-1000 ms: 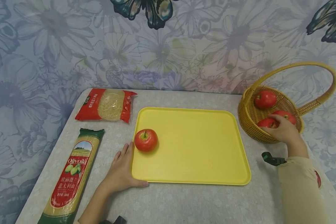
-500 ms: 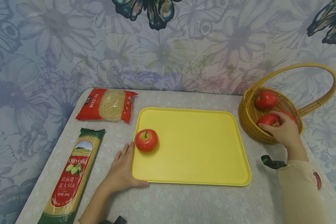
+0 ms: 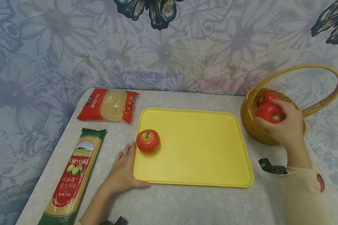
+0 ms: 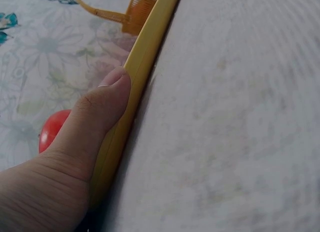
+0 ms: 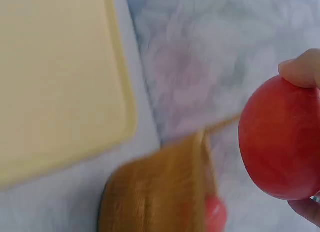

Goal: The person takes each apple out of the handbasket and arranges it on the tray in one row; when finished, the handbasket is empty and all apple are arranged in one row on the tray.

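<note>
Over the wicker basket (image 3: 252,125), my right hand (image 3: 290,126) grips a red apple (image 3: 268,113) between thumb and fingers. The right wrist view shows that apple (image 5: 282,142) large, held above the basket's rim. Another apple (image 3: 267,97) sits in the basket behind it; what else lies inside is hidden by my hand. My left hand (image 3: 121,175) rests with straight fingers against the left edge and near-left corner of the yellow tray (image 3: 197,150). In the left wrist view the thumb (image 4: 100,104) lies along the tray's side. One apple (image 3: 148,141) stands on the tray's left part.
A red bag of pasta (image 3: 110,105) lies at the back left of the table. In front of it, a long pack of spaghetti (image 3: 73,175) lies slanted. The basket's tall handle (image 3: 336,84) arches up to the right. A patterned backdrop (image 3: 169,56) rises behind the table.
My right hand has closed round an apple in the basket and lifted it up, slightly toward the back left. The left hand and the tray have stayed in place.
</note>
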